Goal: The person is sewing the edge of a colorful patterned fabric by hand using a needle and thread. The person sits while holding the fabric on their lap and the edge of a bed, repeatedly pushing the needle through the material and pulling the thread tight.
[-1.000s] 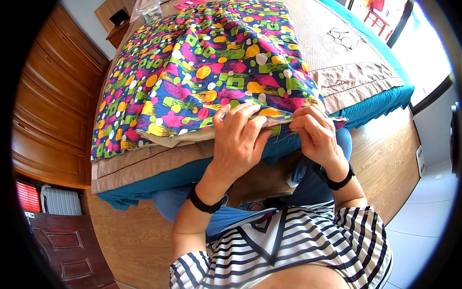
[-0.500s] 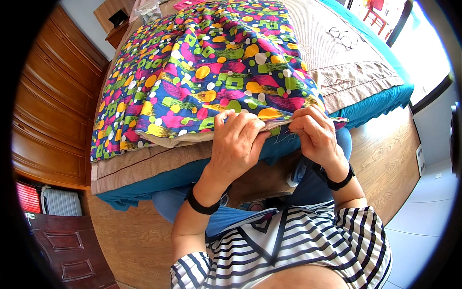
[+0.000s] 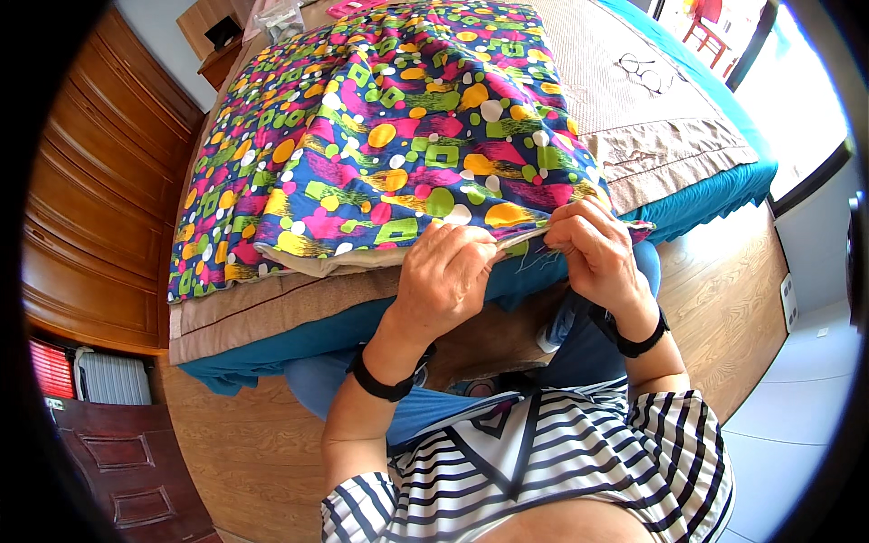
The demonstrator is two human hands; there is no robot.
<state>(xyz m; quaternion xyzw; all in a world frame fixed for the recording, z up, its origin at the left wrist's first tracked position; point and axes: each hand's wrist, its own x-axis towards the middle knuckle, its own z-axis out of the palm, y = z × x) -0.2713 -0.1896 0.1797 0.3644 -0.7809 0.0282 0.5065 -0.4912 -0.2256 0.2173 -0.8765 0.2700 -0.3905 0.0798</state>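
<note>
A colourful patterned fabric cover (image 3: 380, 136) in dark blue, pink, green and yellow lies spread over the bed, its near edge at the bed's front. My left hand (image 3: 445, 271) is closed on this edge, thumb and fingers pinched together. A short way to the right, my right hand (image 3: 593, 244) pinches the same edge near its corner. Between the hands the edge runs fairly straight, and loose white threads (image 3: 534, 261) hang below it. Pale lining shows under the edge left of my left hand. Whether anything small sits inside either pinch is hidden.
Under the cover lies a beige quilted bedspread (image 3: 652, 172) over a teal bed skirt (image 3: 272, 348). Eyeglasses (image 3: 647, 74) rest on the bedspread at the right. A clear plastic bag (image 3: 281, 23) sits at the far left. Wooden cabinets (image 3: 100, 190) line the left side, above a wood floor (image 3: 244, 452).
The fingers of my left hand have drawn closer together along the edge, the raised index finger now lowered. My right hand has barely moved.
</note>
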